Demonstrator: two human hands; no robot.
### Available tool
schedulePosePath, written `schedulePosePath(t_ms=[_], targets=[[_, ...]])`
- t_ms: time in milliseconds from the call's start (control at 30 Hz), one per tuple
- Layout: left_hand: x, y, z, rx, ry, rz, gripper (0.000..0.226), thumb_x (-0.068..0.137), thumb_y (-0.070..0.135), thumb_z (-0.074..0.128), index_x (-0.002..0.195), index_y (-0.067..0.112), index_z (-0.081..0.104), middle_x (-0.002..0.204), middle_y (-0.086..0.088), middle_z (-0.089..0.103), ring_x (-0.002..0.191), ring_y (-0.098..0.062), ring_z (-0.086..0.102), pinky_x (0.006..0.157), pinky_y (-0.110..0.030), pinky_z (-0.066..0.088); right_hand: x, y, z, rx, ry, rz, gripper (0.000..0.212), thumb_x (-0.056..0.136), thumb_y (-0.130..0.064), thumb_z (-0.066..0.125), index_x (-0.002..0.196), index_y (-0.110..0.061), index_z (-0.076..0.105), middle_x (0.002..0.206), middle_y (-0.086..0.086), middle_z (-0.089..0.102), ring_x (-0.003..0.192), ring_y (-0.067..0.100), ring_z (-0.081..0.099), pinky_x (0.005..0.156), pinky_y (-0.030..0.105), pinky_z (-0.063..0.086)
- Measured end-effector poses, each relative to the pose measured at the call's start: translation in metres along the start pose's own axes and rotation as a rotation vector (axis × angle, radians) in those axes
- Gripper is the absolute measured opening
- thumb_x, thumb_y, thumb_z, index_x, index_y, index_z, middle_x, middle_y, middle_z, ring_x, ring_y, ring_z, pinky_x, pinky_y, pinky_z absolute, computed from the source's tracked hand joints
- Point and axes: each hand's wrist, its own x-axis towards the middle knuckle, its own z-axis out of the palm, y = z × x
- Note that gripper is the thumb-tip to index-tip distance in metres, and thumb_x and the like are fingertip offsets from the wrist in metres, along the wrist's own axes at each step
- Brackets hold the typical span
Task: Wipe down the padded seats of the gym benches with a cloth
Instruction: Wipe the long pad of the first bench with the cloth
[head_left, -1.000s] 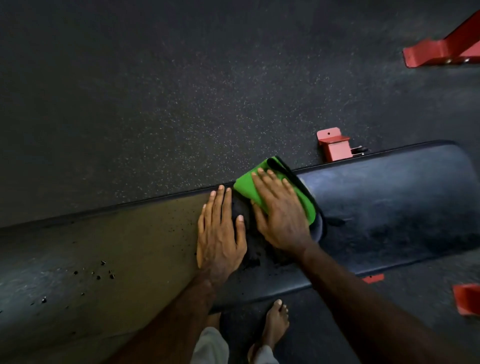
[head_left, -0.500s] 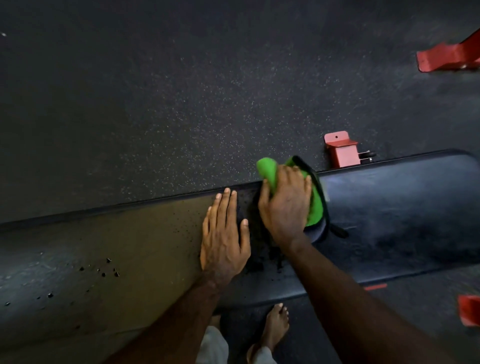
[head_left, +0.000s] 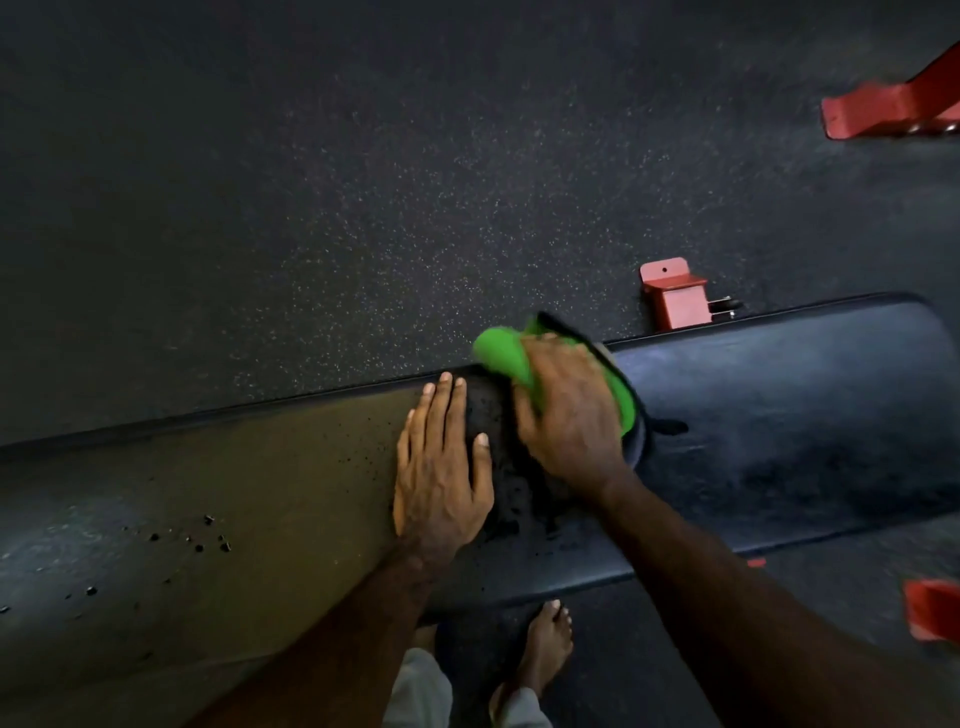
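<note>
Cloth (head_left: 503, 354) bunched up since a second ago, gripped in curled right hand (head_left: 570, 415), at far edge of bench pad (head_left: 779, 426). Left hand (head_left: 441, 467) kept flat, fingers straight (bracing). Crumbs (head_left: 208, 535) left unwiped; wiping judged unfinished.

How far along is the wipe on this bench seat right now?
Part way. The right stretch of the seat looks dark and mostly free of specks. In hand: the right hand grips the green cloth at the far edge, over a patch of black grit, while the left hand rests flat beside it. Left: the dull left stretch, with loose crumbs on it.
</note>
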Motion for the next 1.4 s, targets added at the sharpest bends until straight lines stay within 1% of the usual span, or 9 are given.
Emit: schedulePosePath(t_ms=[100,267,433,600,767,933,1100,1267,1400], targets=[[0.0,-0.001,0.0,0.001,0.0,0.011,0.063,0.104,0.036,0.039,0.161,0.014,0.027,0.17,0.0,0.02,0.158,-0.015,0.013,0.127,-0.041,0.017,0.002,-0.013,0.004,0.003,0.167,0.381,0.057,0.092,-0.029,0.055,0.146,-0.009,0.053,0.148,0.011,0.056,0.142,0.028,0.046,0.125,0.046,0.025],[-0.001,-0.002,0.001,-0.009,0.014,0.014,0.059,0.104,0.033,0.04,0.158,0.01,0.034,0.169,-0.004,0.025,0.157,-0.017,0.017,0.126,-0.044,0.022,-0.026,-0.014,0.006,-0.001,-0.101,-0.133,0.066,0.096,-0.032,0.047,0.159,-0.015,0.036,0.165,0.004,0.037,0.154,0.02,0.029,0.125,0.047,0.025],[0.0,-0.001,0.001,-0.029,-0.007,0.012,0.062,0.105,0.034,0.039,0.162,0.015,0.025,0.171,0.001,0.018,0.158,-0.013,0.01,0.127,-0.041,0.017,-0.036,-0.029,0.008,0.058,0.107,0.362,0.066,0.098,-0.032,0.045,0.16,-0.016,0.033,0.167,0.001,0.032,0.157,0.017,0.022,0.129,0.045,0.016],[-0.001,-0.001,-0.001,-0.071,-0.02,0.014,0.063,0.103,0.029,0.042,0.162,0.014,0.025,0.171,0.002,0.019,0.158,-0.012,0.01,0.127,-0.04,0.016,-0.063,-0.016,0.003,0.002,-0.127,-0.068,0.068,0.098,-0.031,0.046,0.163,-0.022,0.028,0.17,-0.002,0.025,0.157,0.014,0.02,0.127,0.045,0.02],[0.002,-0.002,-0.005,-0.092,-0.036,0.03,0.06,0.106,0.031,0.037,0.163,0.015,0.024,0.171,0.001,0.017,0.158,-0.013,0.009,0.127,-0.041,0.016,-0.073,-0.043,0.015,0.056,0.086,0.424,0.067,0.099,-0.029,0.045,0.163,-0.019,0.027,0.17,0.0,0.024,0.158,0.017,0.017,0.128,0.047,0.015],[-0.009,-0.019,-0.02,-0.101,-0.076,0.078,0.061,0.104,0.032,0.043,0.162,0.017,0.027,0.172,0.002,0.014,0.158,-0.016,0.008,0.128,-0.041,0.012,-0.096,-0.039,0.012,0.031,-0.081,0.068,0.072,0.098,-0.026,0.05,0.164,-0.021,0.022,0.171,-0.001,0.021,0.158,0.015,0.016,0.127,0.048,0.021],[-0.026,-0.051,-0.036,-0.023,-0.122,0.108,0.061,0.105,0.041,0.04,0.162,0.022,0.027,0.171,0.0,0.016,0.158,-0.02,0.011,0.127,-0.046,0.017,-0.115,-0.058,0.018,0.109,0.226,0.662,0.07,0.097,-0.025,0.046,0.163,-0.016,0.024,0.17,0.002,0.026,0.157,0.019,0.019,0.128,0.047,0.016],[-0.033,-0.063,-0.038,0.018,-0.122,0.203,0.064,0.103,0.037,0.043,0.162,0.017,0.027,0.171,-0.004,0.018,0.158,-0.023,0.013,0.125,-0.046,0.018,-0.153,-0.068,0.029,0.074,-0.04,0.167,0.077,0.095,-0.023,0.049,0.165,-0.022,0.017,0.172,-0.004,0.015,0.159,0.012,0.008,0.128,0.047,0.018],[-0.04,-0.049,-0.032,0.002,-0.114,0.253,0.064,0.102,0.036,0.046,0.161,0.016,0.03,0.17,-0.005,0.02,0.157,-0.025,0.017,0.125,-0.044,0.018,-0.162,-0.066,0.025,0.131,0.241,0.714,0.075,0.093,-0.022,0.05,0.163,-0.017,0.024,0.17,0.0,0.025,0.158,0.016,0.019,0.128,0.047,0.018]])
